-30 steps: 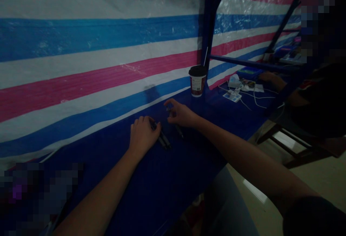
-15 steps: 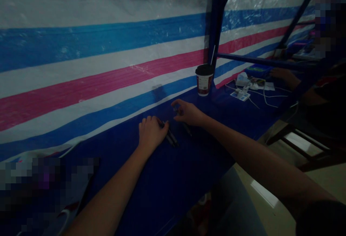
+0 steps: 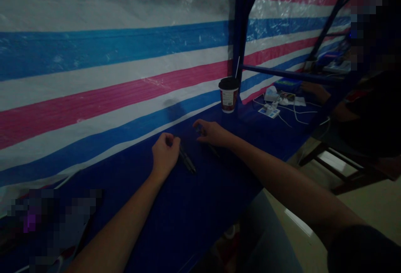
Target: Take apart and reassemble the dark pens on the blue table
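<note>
My left hand [image 3: 165, 152] rests on the dark blue table [image 3: 200, 206], curled into a loose fist against the end of a dark pen [image 3: 187, 162] that lies on the table. My right hand [image 3: 211, 132] is a little farther back and to the right, its fingers pinched on a small dark object that I cannot make out. Another dark pen [image 3: 214, 152] lies under the right wrist. The light is dim.
A paper cup with a black lid [image 3: 228, 94] stands at the back by a blue post [image 3: 239, 26]. A striped tarp [image 3: 109, 68] walls the far side. Cables and a white adapter [image 3: 269, 110] lie to the right, where another person [image 3: 369, 110] sits.
My left hand has closed from lying flat into a fist by the pen. My right hand has barely shifted.
</note>
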A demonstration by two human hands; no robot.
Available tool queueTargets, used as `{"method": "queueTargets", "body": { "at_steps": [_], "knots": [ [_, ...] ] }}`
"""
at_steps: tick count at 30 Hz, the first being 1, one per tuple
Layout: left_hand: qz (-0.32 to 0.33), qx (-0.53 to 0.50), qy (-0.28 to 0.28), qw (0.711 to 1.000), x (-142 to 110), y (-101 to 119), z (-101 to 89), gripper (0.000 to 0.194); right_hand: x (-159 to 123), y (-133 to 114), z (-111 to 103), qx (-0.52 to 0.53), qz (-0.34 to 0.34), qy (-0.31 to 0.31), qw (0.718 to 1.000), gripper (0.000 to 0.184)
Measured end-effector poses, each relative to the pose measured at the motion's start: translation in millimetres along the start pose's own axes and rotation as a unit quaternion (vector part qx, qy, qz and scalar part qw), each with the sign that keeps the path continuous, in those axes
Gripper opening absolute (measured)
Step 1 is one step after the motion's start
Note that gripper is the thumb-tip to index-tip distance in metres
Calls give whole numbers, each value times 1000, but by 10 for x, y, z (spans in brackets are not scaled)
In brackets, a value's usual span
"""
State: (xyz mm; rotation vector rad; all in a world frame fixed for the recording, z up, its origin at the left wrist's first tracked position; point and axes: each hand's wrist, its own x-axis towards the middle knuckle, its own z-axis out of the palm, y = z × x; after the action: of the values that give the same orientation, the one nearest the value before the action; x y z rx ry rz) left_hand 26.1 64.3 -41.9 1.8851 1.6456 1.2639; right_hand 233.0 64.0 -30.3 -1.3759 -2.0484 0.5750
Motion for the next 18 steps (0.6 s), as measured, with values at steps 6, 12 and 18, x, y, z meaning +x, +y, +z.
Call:
{"method": "queueTargets", "body": {
  "at_steps": [6, 12, 18],
  "knots": [
    [-48, -226, 18, 973, 36, -54, 26, 13, -9, 48, -52, -105, -29, -28, 994, 46],
    [-38, -324, 76, 942, 54, -70, 56, 20, -71, -147, -89, -83, -64, -25, 994, 36],
    [-4, -370, 76, 926, 40, -40, 56, 25, -127, -307, -60, -104, -71, -161, 979, 28]
  ]
}}
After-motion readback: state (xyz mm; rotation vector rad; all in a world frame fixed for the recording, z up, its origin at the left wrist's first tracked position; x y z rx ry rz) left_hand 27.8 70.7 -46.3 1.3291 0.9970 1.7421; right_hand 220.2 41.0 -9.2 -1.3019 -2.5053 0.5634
